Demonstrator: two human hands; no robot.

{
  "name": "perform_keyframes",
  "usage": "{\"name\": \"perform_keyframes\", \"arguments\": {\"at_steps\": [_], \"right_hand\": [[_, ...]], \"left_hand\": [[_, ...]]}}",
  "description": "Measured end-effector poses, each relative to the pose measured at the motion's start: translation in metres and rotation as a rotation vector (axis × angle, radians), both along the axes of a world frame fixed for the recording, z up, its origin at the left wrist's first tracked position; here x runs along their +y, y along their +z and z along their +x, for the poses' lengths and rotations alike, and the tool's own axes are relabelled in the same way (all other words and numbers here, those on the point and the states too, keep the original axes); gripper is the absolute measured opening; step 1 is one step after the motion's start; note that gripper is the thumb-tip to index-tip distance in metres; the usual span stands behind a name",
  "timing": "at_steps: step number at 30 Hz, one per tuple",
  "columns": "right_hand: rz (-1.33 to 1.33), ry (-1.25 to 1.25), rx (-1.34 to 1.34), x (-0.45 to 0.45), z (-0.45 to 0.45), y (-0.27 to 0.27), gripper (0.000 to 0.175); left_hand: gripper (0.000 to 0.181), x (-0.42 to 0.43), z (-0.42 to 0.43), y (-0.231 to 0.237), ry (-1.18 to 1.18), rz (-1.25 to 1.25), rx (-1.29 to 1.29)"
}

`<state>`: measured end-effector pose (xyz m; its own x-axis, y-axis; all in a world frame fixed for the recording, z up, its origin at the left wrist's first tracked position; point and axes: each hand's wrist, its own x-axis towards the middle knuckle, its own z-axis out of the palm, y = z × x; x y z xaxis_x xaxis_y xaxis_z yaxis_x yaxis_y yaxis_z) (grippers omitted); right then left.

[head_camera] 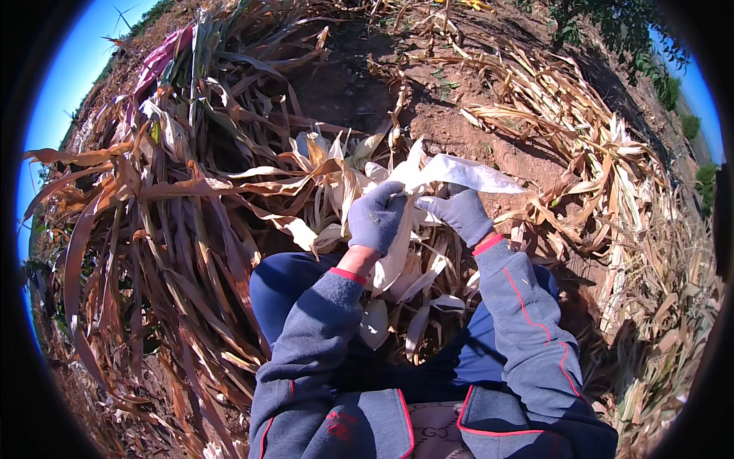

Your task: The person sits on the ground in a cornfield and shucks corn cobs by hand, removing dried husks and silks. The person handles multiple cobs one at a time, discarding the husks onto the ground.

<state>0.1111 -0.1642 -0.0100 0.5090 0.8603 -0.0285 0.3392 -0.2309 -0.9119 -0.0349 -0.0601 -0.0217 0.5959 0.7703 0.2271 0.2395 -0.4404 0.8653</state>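
Observation:
Both my hands wear grey-purple knit gloves and are held close together above my lap. My left hand (377, 217) is closed around pale corn husks (397, 258), which hang down below it. To its right, my right hand (459, 212) grips the base of a white husk leaf (473, 174) that sticks out to the right over the fingers. Whether a cob is inside the husks cannot be seen. Loose pale husks (374, 324) lie between my blue-trousered legs, and more dry husks (315, 152) lie just beyond my left hand.
A large heap of dry corn stalks (189, 246) fills the left side, with a pink cloth (163, 60) on its far end. More stalks (596, 143) lie to the right. Reddish bare soil (441, 126) shows between them. A leafy green plant (613, 28) stands at the upper right.

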Motion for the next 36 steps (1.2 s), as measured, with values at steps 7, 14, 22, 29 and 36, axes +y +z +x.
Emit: {"name": "perform_keyframes", "arguments": {"at_steps": [7, 14, 22, 29, 36], "right_hand": [[0.382, 0.137, -0.412, 0.008, 0.006, -0.013, 0.034], [0.027, 0.095, -0.012, 0.001, -0.005, 0.035, 0.028], [0.347, -0.075, -0.085, 0.0, 0.002, 0.012, 0.04], [0.229, 0.372, -0.43, 0.005, -0.002, -0.004, 0.047], [-0.206, 0.468, -0.651, 0.012, -0.033, 0.035, 0.033]], "left_hand": [[0.012, -0.01, 0.0, 0.026, -0.019, 0.45, -0.125], [0.021, 0.0, -0.01, 0.029, 0.017, 0.503, 0.063], [0.052, -0.013, -0.01, 0.033, -0.27, -0.619, 0.166], [0.026, -0.005, 0.0, 0.009, 0.008, -1.12, -0.446], [0.016, 0.01, 0.0, -0.023, 0.001, -0.487, -0.204]]}}
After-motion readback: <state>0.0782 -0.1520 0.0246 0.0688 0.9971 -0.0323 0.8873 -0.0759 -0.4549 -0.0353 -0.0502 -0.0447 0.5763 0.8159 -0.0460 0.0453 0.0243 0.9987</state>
